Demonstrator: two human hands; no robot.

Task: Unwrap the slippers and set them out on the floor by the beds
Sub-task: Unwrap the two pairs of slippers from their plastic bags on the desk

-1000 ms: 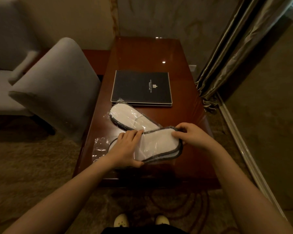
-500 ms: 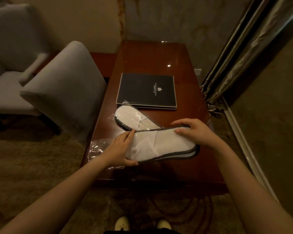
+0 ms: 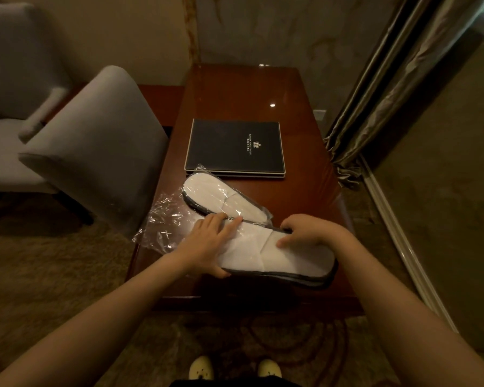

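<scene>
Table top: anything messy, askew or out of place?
Only the crumpled clear wrapper, hanging over the table's left edge beside the left hand. The wrapped slippers lie diagonally behind the pair both hands hold. The black folder sits square.

A black folder (image 3: 236, 146) lying on the table (image 3: 235, 93) carries the only print in view: a small pale crest with two short lines of lettering beside it, set sideways near the middle of the cover. The lettering is too small to read with certainty; it seems to end in the word "HOTEL". No other text, label or number can be read anywhere.
</scene>
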